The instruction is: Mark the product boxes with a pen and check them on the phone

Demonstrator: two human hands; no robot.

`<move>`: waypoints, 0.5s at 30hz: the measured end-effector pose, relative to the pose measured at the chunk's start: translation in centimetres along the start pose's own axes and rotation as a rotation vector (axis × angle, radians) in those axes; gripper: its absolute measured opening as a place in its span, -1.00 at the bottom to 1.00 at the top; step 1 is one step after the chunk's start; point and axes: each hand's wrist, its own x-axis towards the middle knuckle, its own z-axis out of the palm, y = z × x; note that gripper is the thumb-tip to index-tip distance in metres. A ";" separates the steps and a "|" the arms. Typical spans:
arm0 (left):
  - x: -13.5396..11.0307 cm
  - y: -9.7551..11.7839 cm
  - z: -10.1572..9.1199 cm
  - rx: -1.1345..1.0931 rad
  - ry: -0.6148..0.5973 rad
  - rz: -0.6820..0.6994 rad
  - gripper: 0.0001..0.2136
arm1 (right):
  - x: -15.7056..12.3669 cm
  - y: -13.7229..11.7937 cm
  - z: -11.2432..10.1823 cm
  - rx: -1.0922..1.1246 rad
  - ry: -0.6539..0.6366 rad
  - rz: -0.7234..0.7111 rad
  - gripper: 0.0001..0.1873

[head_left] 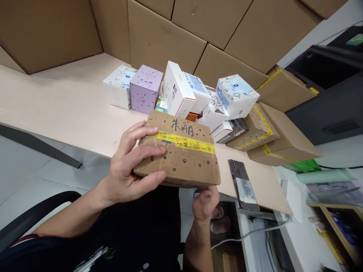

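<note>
A small brown cardboard box [187, 162] is tilted up in front of me at the table edge. Yellow tape with red print runs across it, dark handwriting marks its upper face, and small drawn circles dot its sides. My left hand [124, 170] grips its left end, fingers on the taped face and thumb along the lower front. Under the lower right corner is my right hand [206, 204], closed with the fingers curled; whatever it pinches there, if anything, is hidden. The underside of the box is out of sight.
Behind it on the table stand a purple dotted box [146, 88], a floral white box [236, 96] and several other small boxes. A phone [243, 185] lies at right. Taped cartons [286, 136] sit beyond it, large cartons [164, 41] behind. A grey cable [255, 231] crosses an open drawer.
</note>
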 end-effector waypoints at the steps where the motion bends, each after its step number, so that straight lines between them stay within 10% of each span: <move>1: 0.2 0.0 0.0 0.014 0.006 0.007 -0.68 | 0.8 0.2 -0.4 -0.017 0.026 0.041 -0.42; 5: 0.4 -0.4 0.1 0.024 0.024 0.041 -0.68 | 5.5 1.3 -1.5 -0.233 0.123 0.180 -0.62; 11: 0.0 -0.6 0.1 0.029 0.008 0.088 -0.69 | 10.7 1.5 -0.3 -0.458 -0.283 0.519 -0.71; 15: 0.0 -0.8 -0.4 0.041 -0.030 0.112 -0.68 | 11.1 1.3 0.2 -0.386 -0.311 0.582 -0.80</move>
